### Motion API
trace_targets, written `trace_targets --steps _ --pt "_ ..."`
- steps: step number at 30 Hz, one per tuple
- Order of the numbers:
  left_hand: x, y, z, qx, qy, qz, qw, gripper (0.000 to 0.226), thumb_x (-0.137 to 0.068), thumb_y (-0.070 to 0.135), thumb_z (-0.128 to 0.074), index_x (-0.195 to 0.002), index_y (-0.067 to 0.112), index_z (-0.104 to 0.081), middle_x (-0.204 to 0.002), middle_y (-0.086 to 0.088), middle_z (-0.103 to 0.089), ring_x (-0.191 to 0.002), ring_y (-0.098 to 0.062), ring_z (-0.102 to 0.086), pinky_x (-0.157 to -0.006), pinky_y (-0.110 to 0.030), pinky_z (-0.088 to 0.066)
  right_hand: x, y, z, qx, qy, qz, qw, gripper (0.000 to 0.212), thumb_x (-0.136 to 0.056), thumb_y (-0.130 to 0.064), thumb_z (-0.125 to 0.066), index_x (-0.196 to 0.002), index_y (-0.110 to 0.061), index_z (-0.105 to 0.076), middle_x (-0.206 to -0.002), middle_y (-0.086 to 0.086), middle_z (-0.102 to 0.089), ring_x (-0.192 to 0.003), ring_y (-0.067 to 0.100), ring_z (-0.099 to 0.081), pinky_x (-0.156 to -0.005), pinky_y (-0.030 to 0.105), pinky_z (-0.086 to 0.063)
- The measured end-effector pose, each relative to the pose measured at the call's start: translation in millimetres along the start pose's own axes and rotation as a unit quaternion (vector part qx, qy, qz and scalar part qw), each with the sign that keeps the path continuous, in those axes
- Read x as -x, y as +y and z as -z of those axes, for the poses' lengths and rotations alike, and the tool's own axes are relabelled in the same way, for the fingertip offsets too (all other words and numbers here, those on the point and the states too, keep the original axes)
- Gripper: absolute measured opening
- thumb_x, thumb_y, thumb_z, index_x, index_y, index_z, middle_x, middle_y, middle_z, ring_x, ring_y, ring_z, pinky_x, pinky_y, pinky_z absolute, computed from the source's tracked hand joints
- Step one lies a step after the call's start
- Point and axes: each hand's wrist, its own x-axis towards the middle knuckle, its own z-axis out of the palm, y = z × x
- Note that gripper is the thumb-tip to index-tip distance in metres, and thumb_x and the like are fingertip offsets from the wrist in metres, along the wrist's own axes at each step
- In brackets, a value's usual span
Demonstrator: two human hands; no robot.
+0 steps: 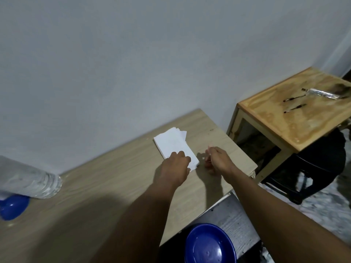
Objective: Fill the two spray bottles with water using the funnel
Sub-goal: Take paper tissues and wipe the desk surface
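No spray bottle shows in the head view. A large clear water bottle (pixel 28 179) lies at the left edge of the light wooden table (pixel 114 186), with a blue rounded object (pixel 13 207) under its near end; I cannot tell whether that is the funnel. A stack of white paper sheets (pixel 173 144) lies near the table's far right corner. My left hand (pixel 175 168) rests on the near end of the stack with its fingers curled onto it. My right hand (pixel 218 160) hovers just right of the stack, fingertips pinched together; whether it holds anything is unclear.
A blue round plate or lid (pixel 209 245) sits on a grey surface (pixel 233 219) below the table's near right edge. To the right stands a small plywood side table (pixel 269 126) with two thin sticks (pixel 294 103) and a foil-wrapped item (pixel 322 93). A black stool (pixel 313 164) stands beneath it.
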Motion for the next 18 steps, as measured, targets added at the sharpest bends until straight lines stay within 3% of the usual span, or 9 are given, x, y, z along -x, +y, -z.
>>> trace_targets --steps 4,9,13,18 --pt "-1.1 -4.0 -1.2 0.003 0.027 0.005 1.0 0.027 -0.1 0.027 -0.043 -0.112 0.02 -0.066 -0.11 -0.001 -0.058 -0.102 -0.024 -0.055 -0.067 -0.036 -0.049 -5.9 2.2 1.4 -0.012 -0.015 -0.009 1.0 0.044 -0.102 -0.049 -0.038 -0.103 -0.01 -0.06 -0.076 0.005 -0.057 -0.071 0.023 -0.054 -0.064 0.036 -0.046" --pt "-1.7 -6.7 -1.2 0.05 0.055 0.029 0.997 0.025 -0.094 0.032 -0.045 -0.1 0.022 -0.067 -0.099 0.002 -0.065 -0.095 -0.024 -0.061 -0.073 -0.04 -0.054 -10.6 -0.4 -3.2 -0.018 -0.023 -0.005 1.0 0.044 -0.101 -0.05 -0.039 -0.103 -0.011 -0.059 -0.077 0.005 -0.058 -0.068 0.023 -0.053 -0.061 0.034 -0.043" --pt "-2.2 -6.4 0.4 0.098 0.053 0.045 0.993 0.028 -0.091 0.043 -0.052 -0.107 0.025 -0.067 -0.105 0.004 -0.067 -0.101 -0.022 -0.061 -0.08 -0.039 -0.054 -12.9 -2.6 -6.2 -0.02 -0.032 -0.005 0.999 0.048 -0.1 -0.05 -0.039 -0.105 -0.006 -0.057 -0.072 0.005 -0.054 -0.064 0.021 -0.047 -0.054 0.029 -0.036" --pt "-7.8 1.7 6.0 0.087 0.038 0.075 0.993 0.051 -0.086 0.065 -0.056 -0.117 0.025 -0.063 -0.113 0.002 -0.065 -0.107 -0.024 -0.058 -0.084 -0.041 -0.051 -12.1 -2.9 -9.0 0.01 -0.041 0.003 0.999 0.051 -0.1 -0.052 -0.035 -0.108 -0.007 -0.058 -0.07 0.005 -0.055 -0.063 0.02 -0.048 -0.054 0.029 -0.038"
